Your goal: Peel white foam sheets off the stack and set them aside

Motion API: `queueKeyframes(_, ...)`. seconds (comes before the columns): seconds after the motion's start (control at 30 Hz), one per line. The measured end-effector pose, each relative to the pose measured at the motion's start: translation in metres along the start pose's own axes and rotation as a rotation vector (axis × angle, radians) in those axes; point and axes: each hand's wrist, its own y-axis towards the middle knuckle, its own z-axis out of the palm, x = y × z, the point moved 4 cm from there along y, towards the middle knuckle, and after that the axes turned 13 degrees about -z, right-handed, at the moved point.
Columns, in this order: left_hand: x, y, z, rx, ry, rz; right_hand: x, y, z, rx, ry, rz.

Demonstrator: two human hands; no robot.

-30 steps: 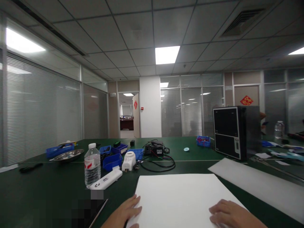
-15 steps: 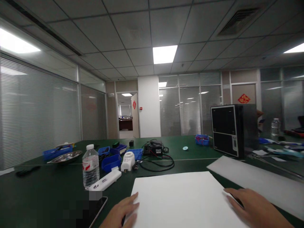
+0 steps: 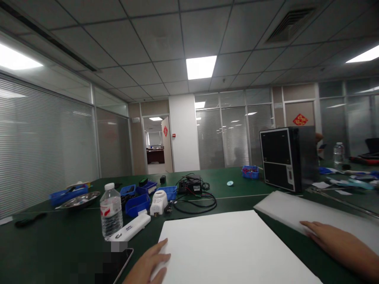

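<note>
A large white sheet (image 3: 231,248) lies flat in front of me on the green table. My left hand (image 3: 151,262) rests at the sheet's left edge, its fingers apart and their tips on the white surface. Off the sheet's right side, my right hand (image 3: 337,240) has its fingers stretched out to the left. It is over the near edge of a long whitish strip (image 3: 290,207); whether it touches the strip I cannot tell. The right thumb is hidden.
To the left stand a water bottle (image 3: 111,213), a white elongated device (image 3: 130,228) and a phone (image 3: 126,262). Blue bins (image 3: 137,204), a white vented device (image 3: 159,202) and black cables (image 3: 195,205) sit farther back. A black computer case (image 3: 280,157) stands at right.
My right hand has left the right edge of the white sheet and moved right, to the long strip. My left hand stays at the sheet's left edge. The view has shifted slightly.
</note>
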Motion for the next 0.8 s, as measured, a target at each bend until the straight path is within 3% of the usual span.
queueKeyframes(0.1, 0.002, -0.001, 0.001, 0.025, -0.025, -0.036, 0.020, 0.001, 0.001, 0.053, 0.003, -0.126)
queueKeyframes(0.43, -0.007, 0.000, -0.004, 0.153, -0.081, -0.061, 0.052, 0.001, -0.002, -0.013, -0.039, -0.167)
queueKeyframes(0.63, -0.017, 0.000, -0.011, 0.173, -0.096, -0.084, 0.061, 0.002, -0.006, -0.056, -0.056, -0.246)
queueKeyframes(0.8, -0.018, 0.000, -0.012, 0.188, -0.108, -0.085, 0.061, 0.003, 0.001, 0.016, -0.055, -0.214)
